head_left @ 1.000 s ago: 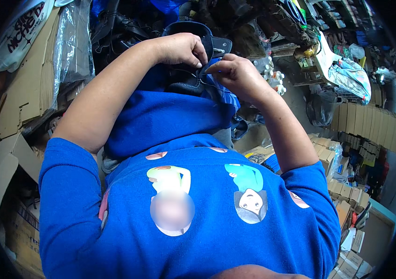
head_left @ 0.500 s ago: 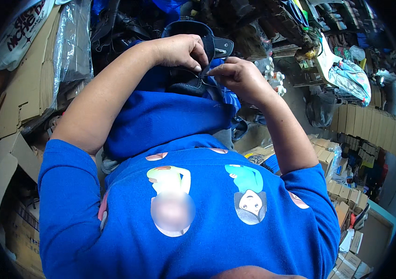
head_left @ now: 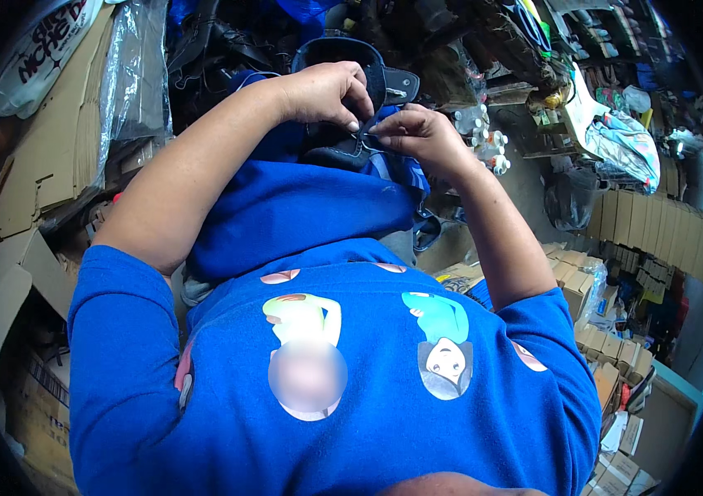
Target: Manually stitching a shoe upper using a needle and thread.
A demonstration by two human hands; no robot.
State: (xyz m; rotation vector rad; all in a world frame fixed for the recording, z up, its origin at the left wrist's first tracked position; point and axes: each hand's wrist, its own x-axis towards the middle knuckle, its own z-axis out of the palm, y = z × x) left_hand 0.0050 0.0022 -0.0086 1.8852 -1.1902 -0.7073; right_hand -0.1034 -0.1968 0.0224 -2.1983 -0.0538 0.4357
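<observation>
A black leather shoe [head_left: 337, 157] with pale stitching along its edge rests on the blue cloth over my lap. Its rounded, dark collar [head_left: 337, 45] rises beyond my fingers, and a strap with a hole [head_left: 402, 86] sticks out to the right. My left hand [head_left: 327, 93] is closed, thumb and fingers pinching the leather edge from the left. Opposite it, my right hand [head_left: 422, 137] is closed too, its thumb and index finger pressed together at the same edge. A thin white thread [head_left: 375, 149] shows just below those fingertips. Whatever lies between the right fingertips is too small to make out.
Flattened cardboard [head_left: 62, 124] and a clear plastic sheet [head_left: 133, 83] stand at the left. Dark straps and leather pieces [head_left: 219, 50] are heaped beyond my left arm. Small white bottles [head_left: 492, 145] stand right of my right hand; stacked cardboard boxes [head_left: 616, 339] line the right side.
Both hands stay at the same edge of the shoe. The left thumb tip has shifted slightly down and the right fingers have curled in closer. The white thread shows more clearly.
</observation>
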